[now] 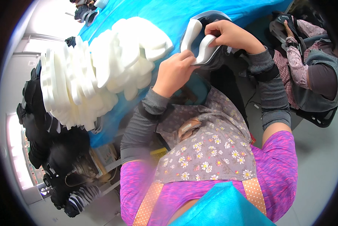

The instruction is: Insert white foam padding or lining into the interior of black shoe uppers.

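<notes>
White, smooth, curved foam-like piece (205,51): held up at the near edge of the worktop, above the wearer's lap, bent into a shallow S. Left hand (175,73): grip closed on its lower end, thumb and fingers pinching. Right hand (232,35): grip pinching the upper end between thumb and fingertips.

Just beside it, a second white curved strip (191,34) stands against a dark, rounded, fabric-like shell with a grey rim (210,18). From where I stand, I cannot tell whether the two white lengths join behind.

Handling, my judgement: very light, soft and springy, little slip, easily dented or torn by a hard fingertip. Best hold: a flat, gentle pinch near each end, leaving the middle free to flex.

Outward: the worktop, under a bright blue sheet (244,7), carries a large heap of white foam-like pads (74,83), many on edge, to the left. Beyond, bulky black soft goods (37,113) hang or lie piled; which, I cannot tell. Right: a seated co-worker in a pink patterned sleeve (299,71), one hand (288,30) at a dark item (277,29).
</notes>
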A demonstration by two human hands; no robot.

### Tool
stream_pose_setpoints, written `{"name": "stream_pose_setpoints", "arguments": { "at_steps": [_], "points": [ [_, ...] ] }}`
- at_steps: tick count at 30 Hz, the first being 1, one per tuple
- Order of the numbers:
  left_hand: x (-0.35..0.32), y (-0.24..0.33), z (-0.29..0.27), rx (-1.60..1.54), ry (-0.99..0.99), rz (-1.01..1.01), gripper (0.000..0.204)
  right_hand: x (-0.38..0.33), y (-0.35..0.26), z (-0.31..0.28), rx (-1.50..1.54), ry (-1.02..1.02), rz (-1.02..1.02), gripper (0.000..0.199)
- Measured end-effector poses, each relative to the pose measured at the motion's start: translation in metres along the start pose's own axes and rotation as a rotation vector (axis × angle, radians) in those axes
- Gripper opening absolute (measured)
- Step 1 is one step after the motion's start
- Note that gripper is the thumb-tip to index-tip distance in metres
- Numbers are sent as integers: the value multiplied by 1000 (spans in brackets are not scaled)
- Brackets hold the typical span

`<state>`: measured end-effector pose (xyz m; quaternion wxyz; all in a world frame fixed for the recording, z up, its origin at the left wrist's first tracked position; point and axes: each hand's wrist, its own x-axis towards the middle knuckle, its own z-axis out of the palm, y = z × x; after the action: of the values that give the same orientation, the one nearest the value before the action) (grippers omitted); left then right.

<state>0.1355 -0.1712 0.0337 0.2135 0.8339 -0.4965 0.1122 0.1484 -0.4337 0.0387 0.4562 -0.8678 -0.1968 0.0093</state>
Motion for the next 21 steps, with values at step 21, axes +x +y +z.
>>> {"name": "stream_pose_setpoints", "arguments": {
  "at_steps": [21],
  "points": [
    [31, 36, 34, -61, 192, -294, 73, 7, 30, -23, 101, -69, -54, 31]
  ]
}}
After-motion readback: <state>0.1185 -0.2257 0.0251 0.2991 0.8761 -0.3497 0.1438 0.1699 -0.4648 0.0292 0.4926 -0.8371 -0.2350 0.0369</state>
